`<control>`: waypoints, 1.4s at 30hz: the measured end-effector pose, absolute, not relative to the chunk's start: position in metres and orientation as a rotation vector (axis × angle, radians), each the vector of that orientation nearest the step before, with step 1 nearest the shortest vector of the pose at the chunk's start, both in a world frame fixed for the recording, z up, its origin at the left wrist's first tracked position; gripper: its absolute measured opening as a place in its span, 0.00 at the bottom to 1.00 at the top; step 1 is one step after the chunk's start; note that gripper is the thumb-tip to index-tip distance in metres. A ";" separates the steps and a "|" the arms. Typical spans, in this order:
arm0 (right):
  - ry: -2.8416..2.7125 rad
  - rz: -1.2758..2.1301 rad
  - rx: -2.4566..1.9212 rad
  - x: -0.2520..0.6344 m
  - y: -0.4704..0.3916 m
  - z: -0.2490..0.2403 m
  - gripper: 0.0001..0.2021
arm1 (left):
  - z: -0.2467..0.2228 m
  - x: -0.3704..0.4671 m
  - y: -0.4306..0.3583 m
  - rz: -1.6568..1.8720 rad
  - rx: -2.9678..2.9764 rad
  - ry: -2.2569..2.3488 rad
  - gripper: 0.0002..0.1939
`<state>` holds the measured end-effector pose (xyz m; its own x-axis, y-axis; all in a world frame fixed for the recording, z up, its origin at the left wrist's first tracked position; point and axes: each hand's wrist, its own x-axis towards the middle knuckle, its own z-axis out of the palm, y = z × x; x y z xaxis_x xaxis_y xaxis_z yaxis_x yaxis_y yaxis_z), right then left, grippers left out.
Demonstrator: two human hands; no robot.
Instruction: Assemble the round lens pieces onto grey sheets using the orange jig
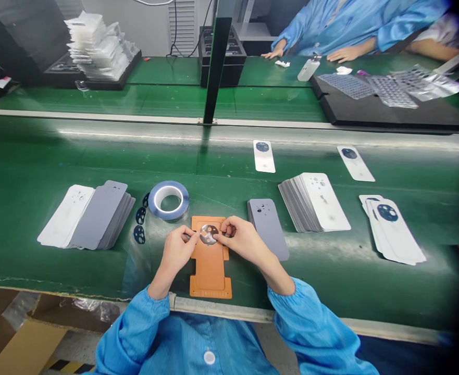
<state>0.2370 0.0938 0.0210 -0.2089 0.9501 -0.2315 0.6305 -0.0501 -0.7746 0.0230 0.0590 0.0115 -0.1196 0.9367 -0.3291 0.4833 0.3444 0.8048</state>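
A round metal camera-lens plate (pixel 208 234) with several holes lies at the upper part of an orange fixture (pixel 210 271). My left hand (pixel 177 251) is closed in a pinch at the plate's left edge; whatever lies between its fingertips is too small to make out. From the other side, my right hand (pixel 245 240) has its thumb and finger on the plate's right edge. Just left of the fixture, several dark, holed stickers (pixel 139 234) sit in a column on a clear strip. A roll of blue tape (pixel 169 200) lies behind my left hand.
Fanned stacks of grey-and-white phone-back panels stand at left (pixel 88 216) and right (pixel 311 203). A grey panel pile (pixel 268 229) is beside my right hand. White panels with dark discs (pixel 397 229) lie farther right. A black post (pixel 216 67) rises behind; a co-worker's hands (pixel 346 53) rest beyond.
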 end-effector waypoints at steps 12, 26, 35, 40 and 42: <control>-1.899 1.134 -1.656 0.238 0.094 0.022 0.13 | 0.011 0.027 0.060 0.642 1.294 1.799 0.08; -1.758 1.411 -1.510 0.253 0.096 0.013 0.17 | 0.013 0.029 0.060 0.634 1.312 1.833 0.08; -2.071 0.663 -1.665 0.330 0.137 0.035 0.17 | 0.016 0.028 0.059 0.631 1.324 1.810 0.09; -2.328 0.602 -1.796 0.362 0.170 0.029 0.28 | 0.012 0.028 0.058 0.649 1.333 1.803 0.08; -2.347 0.647 -1.772 0.363 0.172 0.028 0.25 | 0.010 0.029 0.057 0.661 1.331 1.812 0.08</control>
